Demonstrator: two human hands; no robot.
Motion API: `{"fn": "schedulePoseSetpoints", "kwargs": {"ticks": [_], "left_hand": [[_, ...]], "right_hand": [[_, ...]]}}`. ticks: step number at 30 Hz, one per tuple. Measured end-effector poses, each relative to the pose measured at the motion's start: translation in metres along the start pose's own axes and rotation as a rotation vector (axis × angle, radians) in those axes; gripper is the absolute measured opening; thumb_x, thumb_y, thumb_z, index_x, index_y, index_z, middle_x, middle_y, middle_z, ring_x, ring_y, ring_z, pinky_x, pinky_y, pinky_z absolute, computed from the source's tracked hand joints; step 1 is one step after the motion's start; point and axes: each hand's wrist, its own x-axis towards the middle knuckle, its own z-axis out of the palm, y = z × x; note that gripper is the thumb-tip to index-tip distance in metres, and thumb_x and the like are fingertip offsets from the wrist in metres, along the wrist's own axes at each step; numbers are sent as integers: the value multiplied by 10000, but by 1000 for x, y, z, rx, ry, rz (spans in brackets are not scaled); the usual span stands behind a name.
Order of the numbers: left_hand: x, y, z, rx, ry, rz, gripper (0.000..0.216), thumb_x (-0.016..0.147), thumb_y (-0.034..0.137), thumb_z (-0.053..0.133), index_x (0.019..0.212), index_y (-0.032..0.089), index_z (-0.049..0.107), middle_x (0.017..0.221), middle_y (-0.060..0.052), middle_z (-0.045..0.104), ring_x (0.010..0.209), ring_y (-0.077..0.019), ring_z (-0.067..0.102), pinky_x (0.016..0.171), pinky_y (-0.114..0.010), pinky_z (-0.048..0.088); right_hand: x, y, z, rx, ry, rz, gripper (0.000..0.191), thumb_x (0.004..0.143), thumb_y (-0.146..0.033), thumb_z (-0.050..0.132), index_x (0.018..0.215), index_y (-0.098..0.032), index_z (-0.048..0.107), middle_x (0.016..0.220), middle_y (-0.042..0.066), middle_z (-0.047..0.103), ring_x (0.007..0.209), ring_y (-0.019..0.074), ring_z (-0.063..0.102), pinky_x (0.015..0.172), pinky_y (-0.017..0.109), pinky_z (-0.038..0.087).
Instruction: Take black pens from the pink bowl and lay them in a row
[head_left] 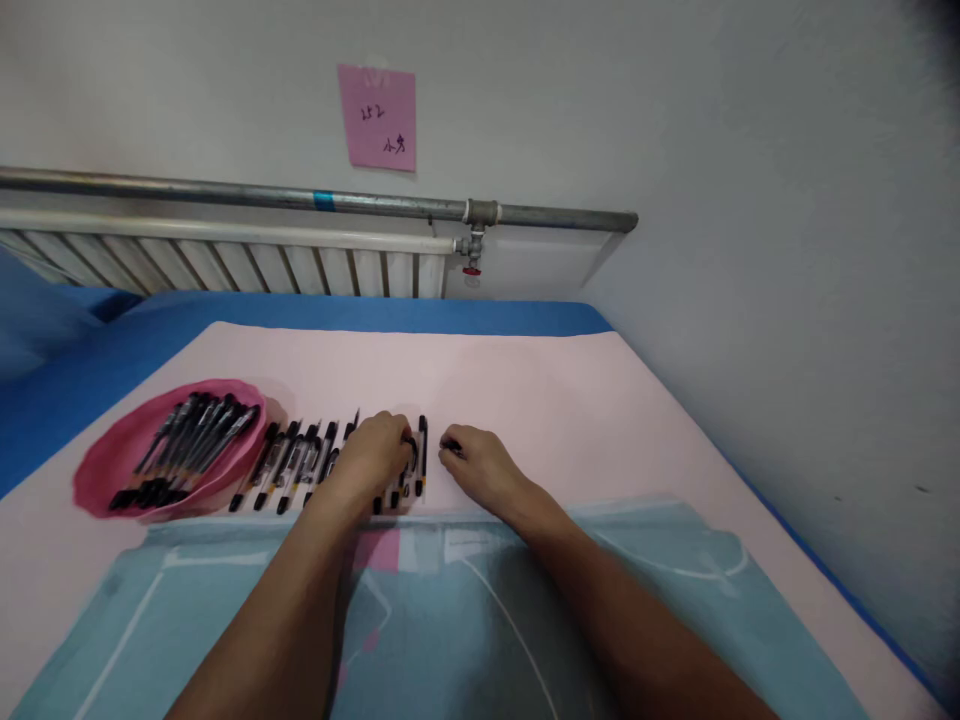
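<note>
Forearms point(277, 600) converge, right grip point(480, 462) pinching a black piece point(452, 447), left grip point(379, 448) over pens point(422, 456) unclear.

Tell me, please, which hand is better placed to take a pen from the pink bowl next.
Probably the left hand: over the row of pens, it is nearer the pink bowl; the right hand, apparently pinching a dark item, is farther away.

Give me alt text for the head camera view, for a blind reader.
The left hand is over a row of pens on a pink surface, while the right hand, just beside the row, pinches a dark item. More pens lie in a pink basin at left; a radiator and pink note are behind.
</note>
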Motion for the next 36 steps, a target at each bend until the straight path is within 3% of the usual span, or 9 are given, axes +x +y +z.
{"fn": "schedulePoseSetpoints", "kwargs": {"ticks": [10,22,25,31,36], "left_hand": [[-1,0,0,-6,17,-8,255,746,232,459,925,183,634,993,-90,651,921,-216,596,773,-289,430],[1,-2,0,-32,17,-12,237,757,266,472,894,179,645,937,-80,668,858,-195,608,726,-270,427],[0,-1,-1,-35,17,-10,248,765,280,464,901,177,645,939,-83,669,851,-195,609,719,-274,426],[0,0,-2,-32,21,-14,281,798,331,428,888,177,645,940,-100,667,849,-207,610,719,-293,429],[1,-1,-1,-36,22,-21,281,800,337,438,902,176,645,950,-92,667,869,-197,608,735,-273,429]], "right_hand": [[0,3,2,-111,-58,-52,149,786,-170,507,860,-173,636,822,45,629,751,145,547,667,243,371],[-10,2,-1,-4,-181,-149,260,750,-99,500,942,-193,648,922,49,653,840,156,577,747,254,403],[-8,4,1,78,-144,-90,274,741,-99,498,965,-186,632,942,50,661,857,161,586,762,266,416],[-2,5,6,177,87,172,411,733,-163,553,1143,-169,528,1087,96,603,934,178,562,826,312,416],[-3,3,3,89,-7,48,355,735,-69,509,1073,-159,568,974,77,606,832,145,546,779,274,404]]}}
